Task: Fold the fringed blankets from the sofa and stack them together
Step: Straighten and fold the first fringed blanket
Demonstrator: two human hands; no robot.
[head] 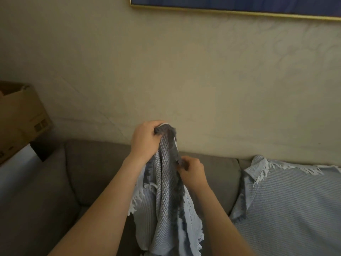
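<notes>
A light blue waffle-weave blanket (166,209) with a grey fringed edge hangs bunched in front of the sofa. My left hand (145,139) grips its top corner, raised above the sofa back. Lower and to the right, my right hand (191,172) pinches the dark fringed edge of the same blanket. A second light blue fringed blanket (287,206) lies spread over the right sofa cushions, with one corner folded over near the backrest.
The grey sofa (88,172) fills the lower view, its left seat bare. A cardboard box (20,117) stands at the left beyond the armrest. The beige wall is behind, with a gold-framed picture (239,4) at the top.
</notes>
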